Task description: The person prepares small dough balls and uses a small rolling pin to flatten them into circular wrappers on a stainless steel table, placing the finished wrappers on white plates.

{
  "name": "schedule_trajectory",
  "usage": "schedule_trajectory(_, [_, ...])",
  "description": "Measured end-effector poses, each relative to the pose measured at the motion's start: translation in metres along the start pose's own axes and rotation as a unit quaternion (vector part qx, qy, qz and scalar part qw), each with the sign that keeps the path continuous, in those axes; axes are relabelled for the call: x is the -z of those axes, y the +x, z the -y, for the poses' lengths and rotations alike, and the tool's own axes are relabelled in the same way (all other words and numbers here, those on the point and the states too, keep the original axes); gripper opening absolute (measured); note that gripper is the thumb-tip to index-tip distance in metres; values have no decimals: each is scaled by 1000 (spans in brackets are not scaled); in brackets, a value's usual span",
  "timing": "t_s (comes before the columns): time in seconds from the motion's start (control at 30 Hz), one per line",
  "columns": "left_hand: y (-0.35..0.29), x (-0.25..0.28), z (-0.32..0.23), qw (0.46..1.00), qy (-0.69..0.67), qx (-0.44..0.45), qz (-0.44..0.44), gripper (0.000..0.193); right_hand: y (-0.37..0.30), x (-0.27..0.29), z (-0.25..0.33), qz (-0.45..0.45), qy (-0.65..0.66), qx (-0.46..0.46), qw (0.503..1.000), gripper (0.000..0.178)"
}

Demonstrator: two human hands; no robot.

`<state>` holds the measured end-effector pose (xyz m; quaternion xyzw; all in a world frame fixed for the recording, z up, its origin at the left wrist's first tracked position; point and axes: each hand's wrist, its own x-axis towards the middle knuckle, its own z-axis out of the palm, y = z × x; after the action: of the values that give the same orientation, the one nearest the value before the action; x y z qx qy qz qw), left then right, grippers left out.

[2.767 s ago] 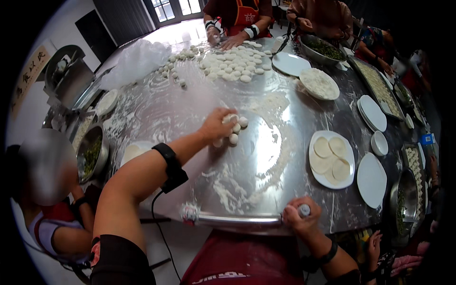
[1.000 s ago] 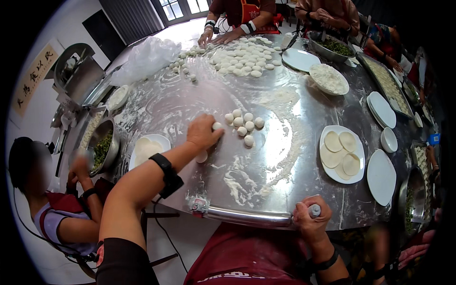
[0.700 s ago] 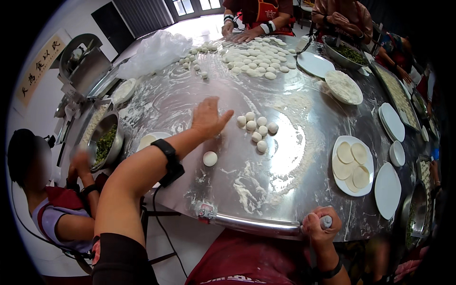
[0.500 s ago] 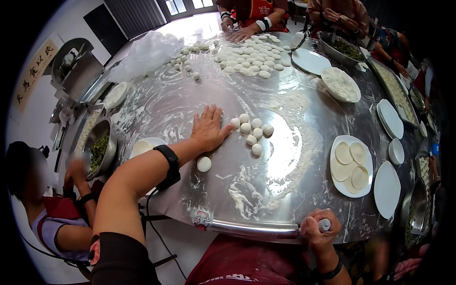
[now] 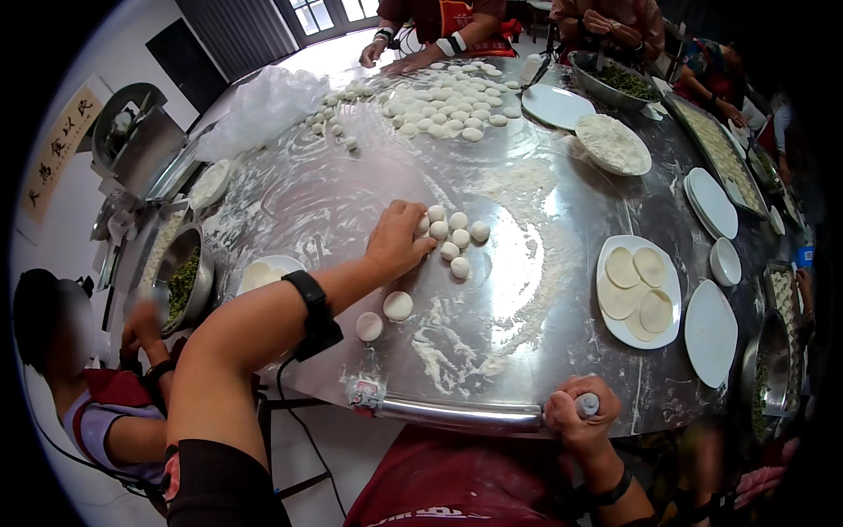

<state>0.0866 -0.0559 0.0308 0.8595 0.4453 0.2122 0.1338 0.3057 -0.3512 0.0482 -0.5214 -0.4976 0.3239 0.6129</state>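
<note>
My left hand (image 5: 399,239) reaches over the floury steel table, its fingers and thumb closed around a small dough ball (image 5: 422,225) at the left side of a cluster of white dough balls (image 5: 460,238). The fingers partly hide that ball. Nearer me lie two slightly flattened dough pieces (image 5: 398,306), side by side and apart from the cluster. My right hand (image 5: 584,411) is wrapped round the right handle of a steel rolling pin (image 5: 465,415), which lies along the table's near edge. The pin's other handle (image 5: 364,397) is free.
At right are a plate of rolled wrappers (image 5: 639,294), an empty white plate (image 5: 711,334) and a flour bowl (image 5: 613,145). A bowl of chopped greens (image 5: 186,279) stands left, beside a seated person. Across the table, a person's hands are near many dough discs (image 5: 452,105).
My left hand has lifted from flat on the table and curled at the cluster's left side. Two flattened pieces now show where one did. My right hand still grips the rolling pin.
</note>
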Motion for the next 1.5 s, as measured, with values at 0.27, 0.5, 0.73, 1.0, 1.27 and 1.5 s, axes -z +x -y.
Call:
schedule_trajectory(0.27, [-17,15,39,988,-147,39,16,29,-2,-2,-3,-11,-1,-1,1000,16])
schedule_trajectory(0.5, [-41,32,58,997,-48,52,40,30,1,-6,-4,-31,18,-30,999,15])
schedule_trajectory(0.73, [-11,27,22,995,86,-34,-29,62,-3,-2,-2,-18,24,-32,999,15])
schedule_trajectory(1.0, [-17,-4,43,988,128,-57,64,82,8,-4,-1,-28,-19,-35,999,15])
schedule_trajectory(1.27, [-42,107,-12,920,148,0,363,92,-10,0,-2,-24,-4,-22,999,16])
schedule_trajectory(1.5, [-67,52,-25,948,-15,-52,313,71,-9,-2,-10,-10,-7,10,1000,17])
